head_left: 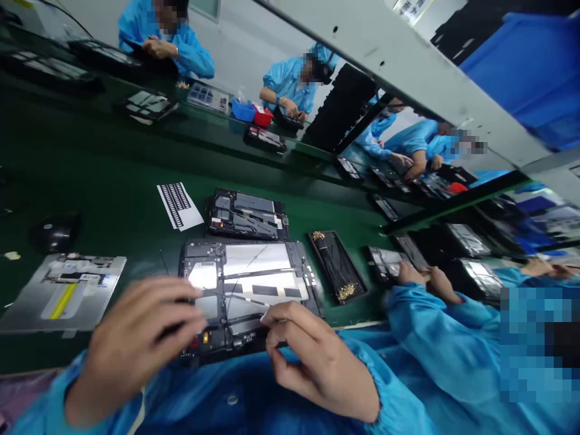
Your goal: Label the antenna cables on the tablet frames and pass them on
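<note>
An opened tablet chassis [254, 272] lies in front of me on the green conveyor belt [113, 181], its silver inner plate and thin black cables showing. My left hand [136, 338] rests on the chassis's near-left corner, fingers curled and blurred by motion. My right hand [312, 356] is at the near-right edge, thumb and forefinger pinched on the end of a thin cable [235, 297] that runs leftward across the plate. A second opened chassis [248, 214] sits just behind the first.
A black tray of gold-tipped cables [338, 266] lies right of the chassis. A striped label sheet [179, 205], a grey plate with a yellow strip [63, 290] and a black mouse-like object [52, 235] lie left. Blue-coated co-workers work at my right and across the line.
</note>
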Available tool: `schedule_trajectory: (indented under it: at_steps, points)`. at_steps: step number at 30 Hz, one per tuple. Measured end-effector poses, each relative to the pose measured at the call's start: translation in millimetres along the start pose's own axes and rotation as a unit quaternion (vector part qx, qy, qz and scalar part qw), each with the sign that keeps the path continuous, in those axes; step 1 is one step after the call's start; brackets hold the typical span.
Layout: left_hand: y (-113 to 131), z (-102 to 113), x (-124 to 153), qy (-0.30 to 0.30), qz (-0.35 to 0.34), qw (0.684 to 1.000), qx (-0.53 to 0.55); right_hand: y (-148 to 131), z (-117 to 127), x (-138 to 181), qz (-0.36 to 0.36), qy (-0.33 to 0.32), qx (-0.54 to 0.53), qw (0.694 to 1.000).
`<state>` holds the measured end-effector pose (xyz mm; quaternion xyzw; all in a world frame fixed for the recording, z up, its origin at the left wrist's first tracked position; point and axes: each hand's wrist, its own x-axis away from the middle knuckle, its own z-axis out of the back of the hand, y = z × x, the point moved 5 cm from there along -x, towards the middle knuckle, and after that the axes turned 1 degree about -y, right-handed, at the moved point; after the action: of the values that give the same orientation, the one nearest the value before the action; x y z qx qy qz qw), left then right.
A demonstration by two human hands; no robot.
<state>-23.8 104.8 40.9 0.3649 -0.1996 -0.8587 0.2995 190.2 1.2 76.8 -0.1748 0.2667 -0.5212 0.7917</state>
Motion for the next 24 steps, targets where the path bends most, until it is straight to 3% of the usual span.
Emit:
schedule_trajectory:
  at_steps: [3,6,19,24]
  points:
    - [33.1,-19.8,29.0,-0.046,-0.1,0.994,-0.019,-3.7,-7.7,-2.0,0.019,-0.013,0.039,0.999]
    - [49.1,-33.1,37.7,-0.034,-0.145,0.989,-0.014,-4.7,-13.7,-4.7,0.031,-0.032,0.077,0.996]
    - [59.1,-44.4,24.7,0.004,-0.156,0.987,-0.028,-6.4,-28.0,-13.7,0.059,-0.039,0.17,0.983]
    - [58.0,-47.6,23.0,-0.004,-0.15,0.988,-0.032,-2.3,-24.0,-11.4,0.057,-0.048,0.128,0.989]
